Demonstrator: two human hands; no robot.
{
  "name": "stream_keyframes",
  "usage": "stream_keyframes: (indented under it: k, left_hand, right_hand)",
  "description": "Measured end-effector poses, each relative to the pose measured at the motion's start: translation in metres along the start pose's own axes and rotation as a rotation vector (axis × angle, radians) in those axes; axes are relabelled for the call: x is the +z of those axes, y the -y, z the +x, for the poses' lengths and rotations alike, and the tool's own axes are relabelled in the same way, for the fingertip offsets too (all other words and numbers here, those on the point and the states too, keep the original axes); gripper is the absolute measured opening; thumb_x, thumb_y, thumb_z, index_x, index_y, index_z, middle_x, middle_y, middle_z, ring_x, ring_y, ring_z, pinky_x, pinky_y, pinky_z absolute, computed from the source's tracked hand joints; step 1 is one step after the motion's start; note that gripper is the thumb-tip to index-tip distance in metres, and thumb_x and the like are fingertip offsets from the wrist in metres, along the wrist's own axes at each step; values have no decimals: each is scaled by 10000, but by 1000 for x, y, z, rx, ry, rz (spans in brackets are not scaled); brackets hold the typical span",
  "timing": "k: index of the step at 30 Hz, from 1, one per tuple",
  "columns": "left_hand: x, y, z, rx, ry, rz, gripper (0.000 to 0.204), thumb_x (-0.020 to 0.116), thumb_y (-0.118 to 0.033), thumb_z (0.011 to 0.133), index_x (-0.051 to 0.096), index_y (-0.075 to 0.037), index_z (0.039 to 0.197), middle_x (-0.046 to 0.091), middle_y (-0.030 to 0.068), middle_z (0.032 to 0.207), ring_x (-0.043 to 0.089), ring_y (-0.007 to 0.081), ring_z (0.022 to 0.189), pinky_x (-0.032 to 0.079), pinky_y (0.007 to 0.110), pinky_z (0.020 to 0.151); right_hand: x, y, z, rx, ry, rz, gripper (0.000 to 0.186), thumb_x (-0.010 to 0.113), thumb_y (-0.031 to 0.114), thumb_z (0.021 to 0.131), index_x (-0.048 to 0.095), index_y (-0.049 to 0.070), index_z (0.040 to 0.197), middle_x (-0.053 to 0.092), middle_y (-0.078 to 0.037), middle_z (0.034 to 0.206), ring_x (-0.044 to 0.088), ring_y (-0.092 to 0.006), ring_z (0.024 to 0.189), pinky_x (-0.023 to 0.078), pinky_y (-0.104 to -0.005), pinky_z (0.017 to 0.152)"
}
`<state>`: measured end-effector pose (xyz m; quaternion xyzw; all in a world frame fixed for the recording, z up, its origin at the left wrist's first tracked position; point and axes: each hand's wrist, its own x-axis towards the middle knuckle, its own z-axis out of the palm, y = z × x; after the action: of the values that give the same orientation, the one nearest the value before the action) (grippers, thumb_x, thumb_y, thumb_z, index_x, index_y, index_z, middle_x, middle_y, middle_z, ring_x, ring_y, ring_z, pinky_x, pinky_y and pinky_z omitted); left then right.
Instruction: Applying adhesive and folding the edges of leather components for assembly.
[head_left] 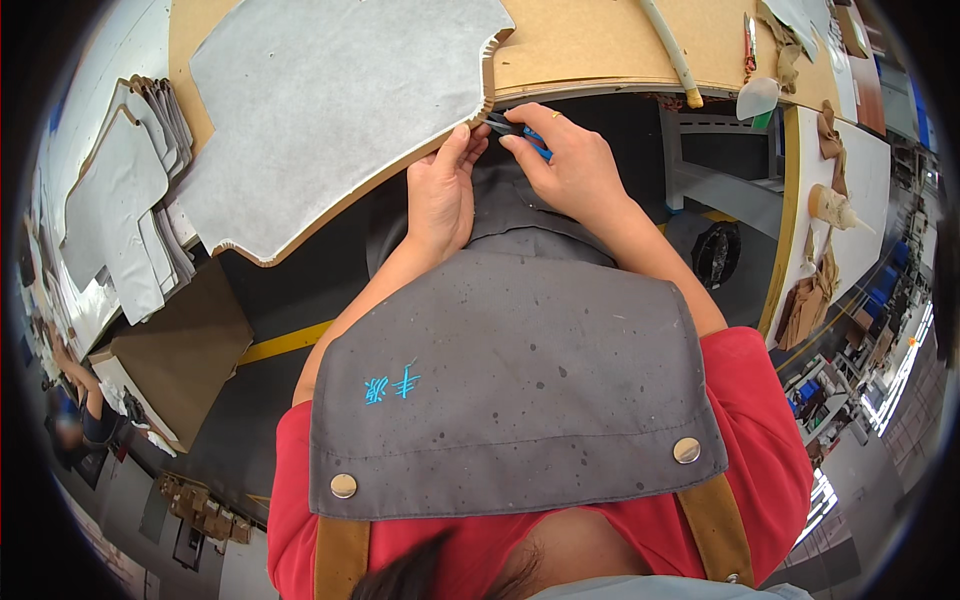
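Note:
A large panel (340,110) with a pale grey face and a folded brown edge lies on the table and reaches over its front edge. My left hand (443,195) pinches the panel's brown border near its right corner, thumb on top. In my right hand (575,160) is a small pair of blue-handled pliers (535,143), its dark jaws pointing left at that same border. Whether the jaws touch the edge is hard to make out. Small pleats run along the curved corner just above my hands.
Several similar panels (120,190) are stacked at left. A pale stick (672,50) and a red-handled tool (749,45) lie on the brown board. On a white side table at right are a bottle (835,208) and brown scraps (808,305). Another person (85,400) is at far left.

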<state>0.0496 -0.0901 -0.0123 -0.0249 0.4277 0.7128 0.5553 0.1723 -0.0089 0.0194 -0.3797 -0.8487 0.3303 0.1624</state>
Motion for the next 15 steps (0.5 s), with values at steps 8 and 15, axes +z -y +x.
stream_keyframes:
  k: [8,15]
  left_hand:
    - [-3,1,1,27,13,14,168,572,-113,883,605,0,1003,633,91,981,579,166,953,402,324,935]
    - [-5,-2,-2,-72,41,-84,154,561,-93,885,611,8,989,634,90,986,583,168,950,402,329,951]
  right_hand:
    - [-4,6,6,20,78,-60,224,612,209,830,569,86,1012,646,-92,880,636,-270,682,496,-331,578]
    - [-4,0,10,-69,92,-63,182,591,206,832,552,94,971,625,-80,819,622,-272,670,486,-349,553]
